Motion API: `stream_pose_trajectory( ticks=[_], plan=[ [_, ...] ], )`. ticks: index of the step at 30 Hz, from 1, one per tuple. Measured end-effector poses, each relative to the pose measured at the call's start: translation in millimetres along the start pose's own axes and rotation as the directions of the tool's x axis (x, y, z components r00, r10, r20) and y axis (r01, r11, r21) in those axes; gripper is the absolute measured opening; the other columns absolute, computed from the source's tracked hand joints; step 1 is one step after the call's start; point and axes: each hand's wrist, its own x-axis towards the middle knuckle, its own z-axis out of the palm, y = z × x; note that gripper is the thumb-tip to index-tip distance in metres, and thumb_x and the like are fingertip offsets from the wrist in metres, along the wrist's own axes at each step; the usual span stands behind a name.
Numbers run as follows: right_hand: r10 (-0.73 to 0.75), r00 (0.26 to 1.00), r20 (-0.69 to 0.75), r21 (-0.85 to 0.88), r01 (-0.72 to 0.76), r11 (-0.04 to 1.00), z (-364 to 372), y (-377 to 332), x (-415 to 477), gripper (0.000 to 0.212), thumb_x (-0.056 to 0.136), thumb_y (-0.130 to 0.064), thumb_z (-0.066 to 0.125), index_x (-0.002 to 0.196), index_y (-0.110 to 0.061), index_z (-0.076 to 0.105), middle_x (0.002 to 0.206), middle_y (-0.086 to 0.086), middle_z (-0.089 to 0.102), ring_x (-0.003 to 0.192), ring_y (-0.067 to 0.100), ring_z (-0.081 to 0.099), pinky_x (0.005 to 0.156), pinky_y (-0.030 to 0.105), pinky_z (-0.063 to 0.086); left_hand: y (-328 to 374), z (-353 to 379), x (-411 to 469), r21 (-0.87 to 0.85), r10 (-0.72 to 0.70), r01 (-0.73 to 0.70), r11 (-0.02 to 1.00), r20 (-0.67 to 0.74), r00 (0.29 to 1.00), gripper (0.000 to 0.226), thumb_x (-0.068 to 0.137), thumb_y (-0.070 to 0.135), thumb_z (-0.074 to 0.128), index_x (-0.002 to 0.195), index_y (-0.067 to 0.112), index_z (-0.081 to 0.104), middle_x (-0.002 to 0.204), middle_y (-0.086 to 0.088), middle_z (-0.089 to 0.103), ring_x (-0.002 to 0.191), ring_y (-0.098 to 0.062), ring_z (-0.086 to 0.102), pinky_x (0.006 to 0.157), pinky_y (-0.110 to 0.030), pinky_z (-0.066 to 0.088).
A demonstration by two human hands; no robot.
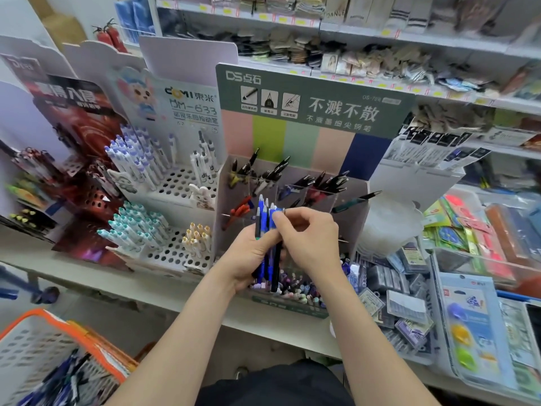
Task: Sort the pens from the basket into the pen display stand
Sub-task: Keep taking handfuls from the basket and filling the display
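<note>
The left hand (248, 259) grips a bundle of blue pens (265, 219) upright before the pen display stand (292, 112) — the right hand (307, 238) pinches one top, singling it out. Next, likely, a matching compartment; the basket (44, 329), lower left of the stand, holds more.

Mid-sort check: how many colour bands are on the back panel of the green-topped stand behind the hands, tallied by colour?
Pink bands: 2
Green bands: 2
Navy band: 1
Total: 5
</note>
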Motion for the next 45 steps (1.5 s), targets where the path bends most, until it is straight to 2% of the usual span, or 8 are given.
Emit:
stream_pose_trajectory(
  ticks=[6,12,19,25,31,35,38,45],
  plan=[
    [0.131,0.991,-0.015,0.159,-0.127,0.979,-10.4,11.9,10.6,0.008,0.093,-0.032,0.074,0.09,-0.029,0.081,0.078,-0.011,0.078,0.075,0.006,0.073,0.077,0.043,0.064,-1.9,15.9,5.4,0.03,0.027,-0.025,0.999,-0.082,0.996,0.027,0.105,0.021,0.065,0.12,-0.002,0.069,0.1,-0.019,0.076,0.092,-0.028,0.073,0.078,-0.035,0.061],
    [-0.217,0.851,-0.479,0.137,0.317,0.939,-39.7,2.3,21.9,0.013,0.109,-0.019,0.06,0.116,-0.015,0.069,0.1,-0.004,0.073,0.086,0.015,0.069,0.077,0.028,0.055,-0.6,18.9,15.6,-0.168,-0.055,0.009,0.986,-0.275,0.96,0.014,0.107,0.02,0.06,0.114,0.008,0.06,0.084,-0.005,0.065,0.07,-0.018,0.064,0.065,-0.035,0.056],
    [-0.469,0.879,-0.087,-0.201,0.445,0.873,-24.7,40.6,25.7,0.019,0.102,-0.012,0.07,0.12,-0.016,0.071,0.1,-0.004,0.075,0.088,0.013,0.069,0.08,0.038,0.057,-3.1,23.4,12.1,-0.148,-0.019,-0.03,0.988,-0.319,0.948,0.022,0.109,0.017,0.054,0.125,0.006,0.064,0.101,-0.009,0.077,0.083,-0.021,0.073,0.071,-0.038,0.062],
    [-0.48,0.876,-0.048,-0.458,0.408,0.79,-15.7,55.4,26.3,0.012,0.099,-0.018,0.071,0.105,-0.018,0.081,0.098,0.001,0.073,0.09,0.026,0.057,0.077,0.045,0.05,3.2,27.7,10.1,-0.086,0.025,-0.059,0.995,-0.35,0.936,0.024,0.105,0.02,0.065,0.123,0.004,0.067,0.102,-0.009,0.079,0.083,-0.018,0.074,0.07,-0.033,0.062],
    [-0.143,0.987,0.076,0.079,0.137,0.987,-35.0,30.0,16.8,0.02,0.105,-0.03,0.066,0.12,-0.022,0.078,0.097,-0.014,0.077,0.088,0.0,0.069,0.078,0.012,0.049,2.8,39.0,10.2,-0.052,0.04,-0.051,0.997,-0.196,0.98,0.029,0.102,0.024,0.07,0.122,0.003,0.068,0.091,-0.008,0.07,0.072,-0.016,0.066,0.059,-0.029,0.056],
    [-0.009,0.991,0.136,0.198,-0.018,0.98,-44.2,36.5,21.4,0.011,0.101,-0.029,0.07,0.106,-0.027,0.079,0.079,-0.007,0.077,0.08,0.009,0.073,0.084,0.039,0.061,0.8,46.8,10.7,-0.014,0.027,-0.03,0.999,-0.14,0.99,0.02,0.106,0.021,0.063,0.116,0.004,0.068,0.088,-0.006,0.069,0.072,-0.019,0.065,0.057,-0.028,0.055],
    [0.013,0.987,0.159,0.239,-0.051,0.97,-51.8,39.9,21.2,0.008,0.103,-0.027,0.067,0.104,-0.025,0.075,0.079,-0.003,0.076,0.079,0.013,0.073,0.082,0.041,0.062,0.2,51.0,9.7,-0.011,0.012,-0.014,1.0,-0.112,0.994,0.021,0.106,0.021,0.061,0.114,0.003,0.068,0.091,-0.009,0.072,0.075,-0.022,0.069,0.06,-0.03,0.058],
    [-0.182,0.931,-0.317,0.341,0.291,0.894,-54.3,36.4,4.4,0.006,0.112,-0.016,0.045,0.117,-0.014,0.045,0.091,0.005,0.069,0.083,0.017,0.069,0.074,0.033,0.057,-1.2,37.6,7.6,0.139,-0.027,0.065,0.988,-0.259,0.966,0.014,0.105,0.007,0.055,0.113,-0.001,0.064,0.072,-0.01,0.062,0.05,-0.021,0.053,0.047,-0.031,0.048]
  ],
)
